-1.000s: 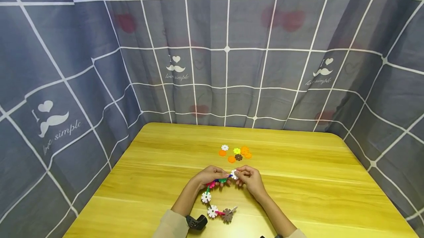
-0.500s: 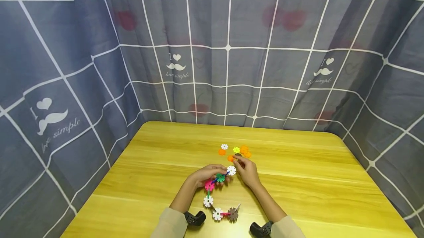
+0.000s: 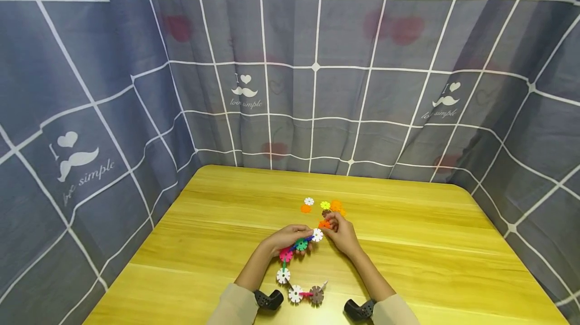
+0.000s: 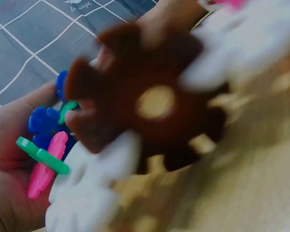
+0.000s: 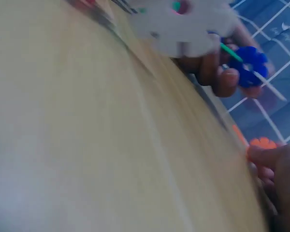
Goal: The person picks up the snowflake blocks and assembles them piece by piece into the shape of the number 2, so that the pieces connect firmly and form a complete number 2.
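My left hand point(image 3: 283, 238) grips a curved chain of interlocking flower-shaped plastic discs near its upper end. A white disc point(image 3: 317, 235) sits at that end, just beyond the fingertips. Green point(image 3: 301, 245) and pink discs point(image 3: 285, 255) lie at the palm; white point(image 3: 283, 275) and brown discs point(image 3: 316, 295) trail below toward the person. Close to the left wrist camera, a brown disc point(image 4: 116, 96) covers part of the hand. My right hand point(image 3: 343, 237) pinches an orange flower disc point(image 3: 323, 224) between thumb and fingers, right beside the white end disc; the right wrist view shows this orange disc point(image 5: 263, 142) too.
Loose discs lie on the wooden table point(image 3: 408, 234) beyond the hands: a white one point(image 3: 309, 201), an orange one point(image 3: 305, 209), a yellow one point(image 3: 325, 205), a brown one point(image 3: 326, 213) and an orange cluster point(image 3: 336, 206). A grey checked curtain point(image 3: 290, 88) surrounds the table.
My right hand has left the white end disc, reached forward to the loose pieces, and come back slightly with an orange disc. My left hand stays on the chain.
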Demonstrator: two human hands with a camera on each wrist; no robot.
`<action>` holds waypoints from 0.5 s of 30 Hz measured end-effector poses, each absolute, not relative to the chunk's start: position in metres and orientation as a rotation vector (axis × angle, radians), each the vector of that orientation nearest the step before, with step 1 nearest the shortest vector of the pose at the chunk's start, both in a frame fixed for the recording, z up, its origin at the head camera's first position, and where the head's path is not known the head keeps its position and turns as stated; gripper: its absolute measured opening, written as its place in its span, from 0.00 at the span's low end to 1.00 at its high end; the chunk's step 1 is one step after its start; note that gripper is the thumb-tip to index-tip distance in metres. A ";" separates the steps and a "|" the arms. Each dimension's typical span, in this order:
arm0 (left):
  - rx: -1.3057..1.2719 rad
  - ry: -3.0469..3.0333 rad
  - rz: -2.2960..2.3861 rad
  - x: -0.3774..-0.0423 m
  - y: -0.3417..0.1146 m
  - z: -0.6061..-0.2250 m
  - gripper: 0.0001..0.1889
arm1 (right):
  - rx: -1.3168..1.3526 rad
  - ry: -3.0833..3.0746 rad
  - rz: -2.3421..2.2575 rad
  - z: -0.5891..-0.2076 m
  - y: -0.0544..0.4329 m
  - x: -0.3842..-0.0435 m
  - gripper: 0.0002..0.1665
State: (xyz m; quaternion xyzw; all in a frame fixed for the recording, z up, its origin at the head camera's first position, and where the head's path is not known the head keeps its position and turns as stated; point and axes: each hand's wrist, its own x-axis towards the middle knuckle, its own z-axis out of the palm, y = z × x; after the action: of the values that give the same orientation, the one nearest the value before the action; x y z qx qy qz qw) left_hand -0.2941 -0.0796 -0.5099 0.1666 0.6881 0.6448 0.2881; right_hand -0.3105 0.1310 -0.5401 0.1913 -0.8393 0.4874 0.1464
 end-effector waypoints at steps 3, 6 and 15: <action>0.451 1.815 1.737 -0.293 -0.078 -0.509 0.14 | 0.618 -2.325 1.657 -0.539 0.140 -0.300 0.13; 0.459 1.804 1.758 -0.293 -0.078 -0.508 0.11 | 0.703 -2.214 1.810 -0.536 0.145 -0.291 0.11; 0.489 1.803 1.749 -0.290 -0.077 -0.506 0.12 | 0.930 -2.007 2.044 -0.517 0.144 -0.271 0.07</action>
State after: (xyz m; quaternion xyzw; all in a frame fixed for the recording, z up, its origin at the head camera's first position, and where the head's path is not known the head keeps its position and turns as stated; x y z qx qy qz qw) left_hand -0.2896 -0.0768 -0.5060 0.1829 0.6749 0.6547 0.2870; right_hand -0.2710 0.1438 -0.5174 0.3083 -0.6649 0.6772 0.0651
